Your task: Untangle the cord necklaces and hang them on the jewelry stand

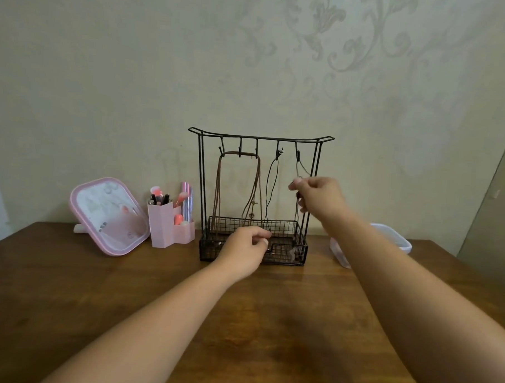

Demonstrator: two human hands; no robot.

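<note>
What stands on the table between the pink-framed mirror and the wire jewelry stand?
A pink organizer holding makeup brushes, seen in the head view, between the mirror and the jewelry stand.

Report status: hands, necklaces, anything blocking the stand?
Right hand pinches thin cord on rightmost hook. Left hand curled at basket, grip unclear. Brown necklaces hung. No obstruction.

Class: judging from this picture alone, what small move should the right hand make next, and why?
Probably let go. The right hand pinches a dark cord that already hangs from the rightmost hook of the stand, so releasing would let it hang free.
</note>
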